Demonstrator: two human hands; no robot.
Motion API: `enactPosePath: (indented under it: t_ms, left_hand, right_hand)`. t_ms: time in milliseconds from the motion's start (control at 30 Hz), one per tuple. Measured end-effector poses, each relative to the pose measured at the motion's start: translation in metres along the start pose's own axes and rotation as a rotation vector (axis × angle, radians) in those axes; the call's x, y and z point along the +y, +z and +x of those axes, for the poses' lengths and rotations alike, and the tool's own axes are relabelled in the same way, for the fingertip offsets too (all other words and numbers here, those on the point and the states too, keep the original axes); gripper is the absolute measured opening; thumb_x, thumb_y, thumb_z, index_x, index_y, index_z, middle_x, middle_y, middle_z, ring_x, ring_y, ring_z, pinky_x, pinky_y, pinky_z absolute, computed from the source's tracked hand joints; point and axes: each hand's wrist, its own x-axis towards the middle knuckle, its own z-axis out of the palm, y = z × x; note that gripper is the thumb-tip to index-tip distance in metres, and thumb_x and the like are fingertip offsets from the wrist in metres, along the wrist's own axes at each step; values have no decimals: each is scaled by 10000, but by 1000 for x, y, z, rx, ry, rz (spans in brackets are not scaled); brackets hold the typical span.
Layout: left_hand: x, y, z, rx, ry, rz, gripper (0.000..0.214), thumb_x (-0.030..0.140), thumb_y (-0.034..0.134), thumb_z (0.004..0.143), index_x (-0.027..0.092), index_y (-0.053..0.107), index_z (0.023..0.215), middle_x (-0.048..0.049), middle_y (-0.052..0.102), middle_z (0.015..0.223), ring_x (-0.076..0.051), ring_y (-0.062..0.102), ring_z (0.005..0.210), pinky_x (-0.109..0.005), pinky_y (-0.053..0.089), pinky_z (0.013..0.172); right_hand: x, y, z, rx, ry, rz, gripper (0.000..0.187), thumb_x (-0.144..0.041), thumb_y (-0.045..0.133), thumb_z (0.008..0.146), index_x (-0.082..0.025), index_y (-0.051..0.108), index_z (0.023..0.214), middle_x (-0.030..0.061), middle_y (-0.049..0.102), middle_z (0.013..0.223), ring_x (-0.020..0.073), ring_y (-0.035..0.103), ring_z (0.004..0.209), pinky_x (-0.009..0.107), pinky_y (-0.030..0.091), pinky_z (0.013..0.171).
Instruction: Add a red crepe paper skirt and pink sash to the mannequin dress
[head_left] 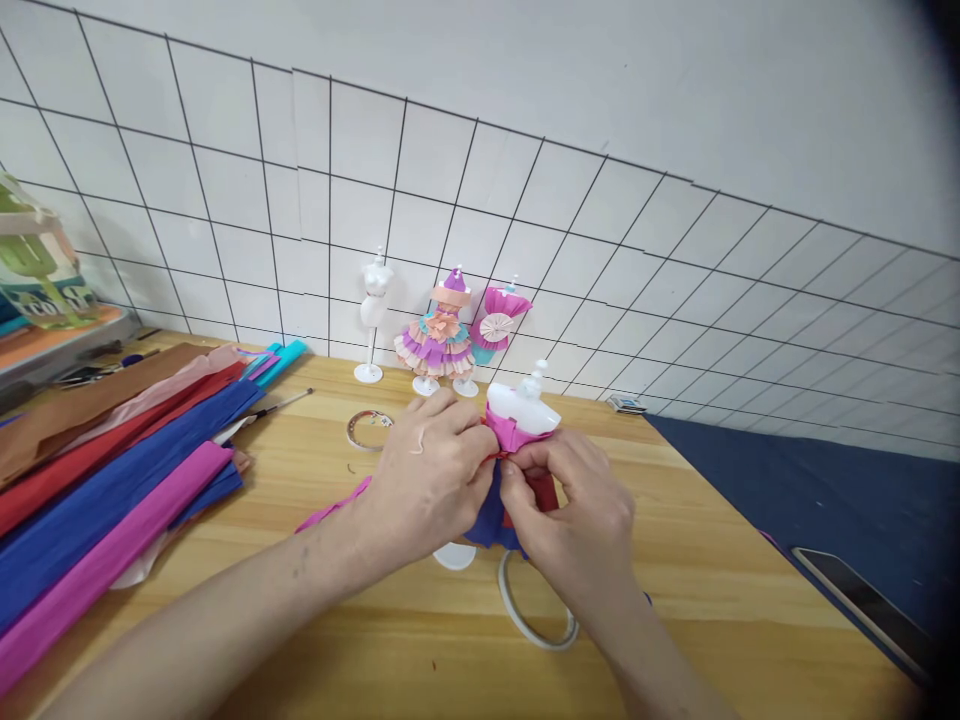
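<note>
At nine o'clock lie folded crepe-paper strips [112,480] in about six colours. At twelve o'clock stand three small dress forms: one bare white form [373,300] and two paper-ruffled forms [442,335]. At the centre, the left hand [431,480] and right hand [570,515] curl closed, fingertips pinching a pink crepe band [510,435] round the waist of a fourth white plastic dress form [525,410]. The wrap looks half done, and carrying on calls for a taut band. Two tape rings [536,620] lie on the wooden table [712,560].
</note>
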Motion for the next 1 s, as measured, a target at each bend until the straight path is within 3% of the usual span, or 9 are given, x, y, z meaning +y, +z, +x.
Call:
enactPosePath:
  t_ms: [200,400,800,1000]
  left_hand:
    - [-5,-2,4,-47,-12,-114,164,61,555,768,149,567,630,-22,593,690,-149,464,675,-278,364,590]
    - [-13,1,5,-57,-25,-157,168,77,529,777,155,562,632,-14,569,669,-144,483,665,-264,376,593]
    - [-8,-3,3,-97,44,-21,206,111,485,842,146,595,670,-39,625,733,-168,514,710,-305,405,656]
    - [-8,0,2,-68,69,30,172,87,477,792,146,578,666,-30,607,722,-158,496,682,-300,392,623]
  right_hand:
    - [0,1,1,-14,-6,-16,195,-75,542,751,-219,460,648,-22,478,613,157,463,598,318,381,610]
    - [0,-3,-2,-47,-76,2,89,-140,574,817,-200,528,770,14,552,702,179,496,668,342,392,639]
    - [-4,3,-2,98,-160,-122,133,-94,625,799,-198,559,748,20,593,669,179,527,648,376,402,683]
    - [-2,7,-5,139,-147,-104,176,-69,605,775,-211,538,696,-8,563,626,166,531,616,354,415,663]
